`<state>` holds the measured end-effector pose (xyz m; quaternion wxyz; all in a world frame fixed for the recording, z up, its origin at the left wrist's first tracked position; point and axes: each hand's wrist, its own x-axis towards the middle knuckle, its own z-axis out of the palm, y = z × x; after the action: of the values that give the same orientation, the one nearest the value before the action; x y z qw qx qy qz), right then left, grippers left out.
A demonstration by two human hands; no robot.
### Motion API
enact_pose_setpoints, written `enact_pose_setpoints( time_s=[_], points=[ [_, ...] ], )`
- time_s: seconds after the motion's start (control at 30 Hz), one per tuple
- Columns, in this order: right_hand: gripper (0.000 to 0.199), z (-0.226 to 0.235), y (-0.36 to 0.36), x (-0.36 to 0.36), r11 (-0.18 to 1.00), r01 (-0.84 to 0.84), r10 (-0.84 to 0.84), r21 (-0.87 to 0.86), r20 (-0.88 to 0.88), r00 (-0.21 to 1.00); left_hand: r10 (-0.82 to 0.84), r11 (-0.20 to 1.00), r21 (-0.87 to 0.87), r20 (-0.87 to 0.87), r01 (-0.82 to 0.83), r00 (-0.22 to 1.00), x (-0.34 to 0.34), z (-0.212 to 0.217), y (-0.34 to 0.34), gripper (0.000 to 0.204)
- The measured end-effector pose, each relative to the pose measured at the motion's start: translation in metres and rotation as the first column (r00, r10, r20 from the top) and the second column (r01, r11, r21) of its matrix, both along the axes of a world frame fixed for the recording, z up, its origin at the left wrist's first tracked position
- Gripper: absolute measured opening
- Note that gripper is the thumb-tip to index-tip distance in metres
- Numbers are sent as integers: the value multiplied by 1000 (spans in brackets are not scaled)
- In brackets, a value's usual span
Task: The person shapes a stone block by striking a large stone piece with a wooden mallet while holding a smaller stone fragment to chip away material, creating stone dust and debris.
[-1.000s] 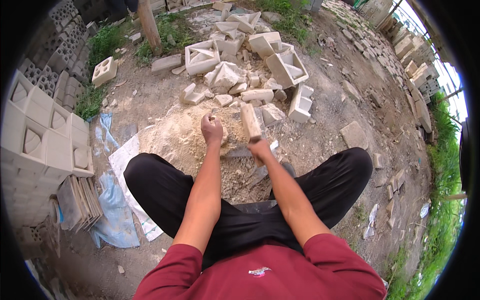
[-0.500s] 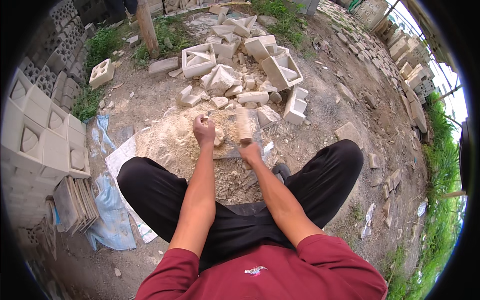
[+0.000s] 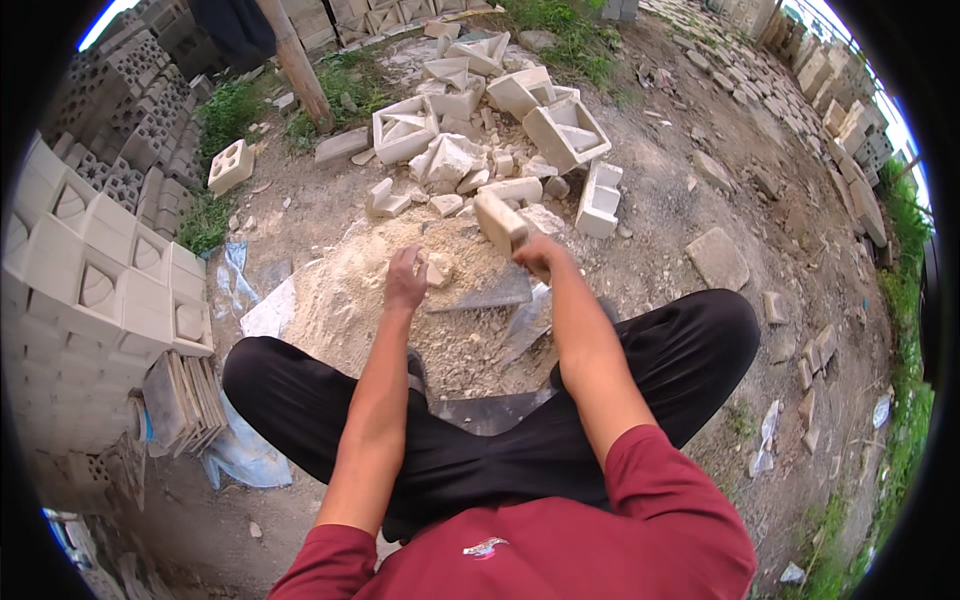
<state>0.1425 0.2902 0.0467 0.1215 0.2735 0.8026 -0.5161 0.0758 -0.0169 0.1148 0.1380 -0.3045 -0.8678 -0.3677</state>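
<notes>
My right hand [image 3: 540, 257] is closed round the handle of a mallet with a thick, pale, block-shaped head [image 3: 501, 222]. The mallet is raised over a dark flat slab [image 3: 492, 291] strewn with crumbs and powder. My left hand [image 3: 405, 280] sits at the slab's left side with its fingers apart. Right beside its thumb lies a pale stone-like chunk [image 3: 437, 269]; whether they touch is hard to tell. Cream-coloured powder [image 3: 335, 275] is heaped to the left and around the slab.
Beyond the slab rises a pile of broken pale blocks [image 3: 445, 160]. Patterned blocks [image 3: 100, 250] are stacked at the left, near thin boards [image 3: 183, 405] and blue sheeting [image 3: 245, 450]. A wooden post [image 3: 297, 65] stands at the back. A flat stone [image 3: 717, 258] lies on the right.
The mallet has come up off the slab and tilted, and my right hand has moved up and right. My left hand's fingers have loosened beside the chunk. The view has shifted slightly.
</notes>
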Motion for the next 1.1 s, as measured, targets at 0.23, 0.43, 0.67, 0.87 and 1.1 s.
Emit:
enact_pose_setpoints(
  time_s=[0.23, 0.43, 0.67, 0.87, 1.1],
  points=[
    [43, -19, -42, 15, 973, 154, -186, 173, 185, 965, -24, 989, -141, 139, 44, 990, -22, 21, 27, 27],
    [53, -44, -62, 19, 950, 287, -299, 122, 92, 950, -114, 973, -175, 188, 148, 975, -31, -23, 86, 14],
    [51, -47, -57, 26, 970, 241, -241, 25, -1, 970, -268, 935, -160, 260, 315, 928, -6, -103, 74, 23],
    [40, -55, -42, 31, 926, 290, -308, 240, 41, 950, -242, 948, -214, 4, 237, 970, 13, -107, 93, 30],
    [22, -18, -72, 35, 947, 316, -314, -53, 34, 949, -4, 961, -269, 222, 66, 975, 0, -91, 84, 16]
  ],
)
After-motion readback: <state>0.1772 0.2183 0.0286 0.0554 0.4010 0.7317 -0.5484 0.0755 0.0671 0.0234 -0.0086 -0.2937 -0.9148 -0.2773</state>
